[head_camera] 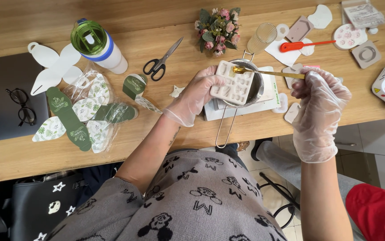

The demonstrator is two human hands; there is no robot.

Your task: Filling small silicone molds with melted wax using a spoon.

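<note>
White silicone mould (234, 83), light and floppy, pinched at its near edge by gloved left hand (195, 94) and tilted over small metal pot (256, 85) on scale (264, 103); best supported flat from beneath. Gold spoon (268, 72) gripped by gloved right hand (319, 91), tip on one cavity; pot's contents hidden, possibly melted wax.

Both hands, left hand (192, 96) and right hand (319, 96), wear thin clear disposable gloves. Grey knit top, sleeves pushed up, black cartoon-mouse and letter print.
</note>
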